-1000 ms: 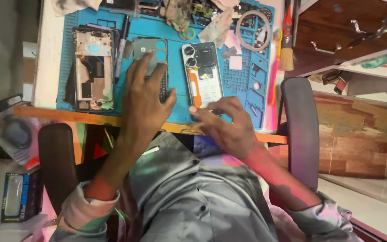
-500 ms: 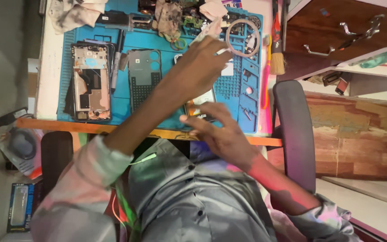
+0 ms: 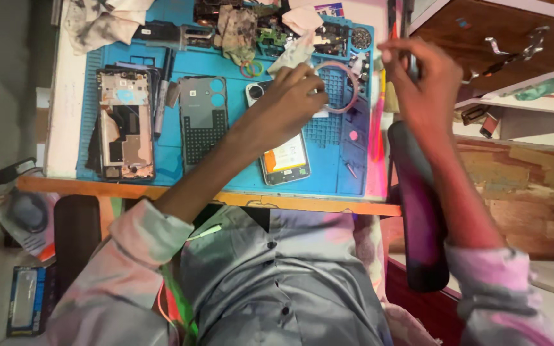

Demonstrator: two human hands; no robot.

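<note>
While we look down from the head camera, our landmark is the opened phone (image 3: 283, 157) lying on the blue work mat (image 3: 238, 173) that covers the counter (image 3: 59, 128). Its long axis runs from the near edge of the counter toward the far side, and only its near half shows, with the pale battery exposed.

Our left hand (image 3: 290, 102) lies over the far half of that phone, so the phone sits directly under and just nearer than the fingers (image 3: 309, 80). These are bunched together around a scrap of pale cloth or tissue (image 3: 293, 56), which they seem to pinch. Our right hand (image 3: 421, 80) is raised well to the right of the phone, beyond the mat's edge, its fingers drawn together on something thin and dark; we cannot tell what it is. The left hand is clearly the nearer one.

Left of the phone lie a grey back cover (image 3: 203, 118) and, farther left, a stripped phone frame (image 3: 123, 125). Beyond the phone, a pink ring (image 3: 344, 90) and cluttered parts blur together.
</note>
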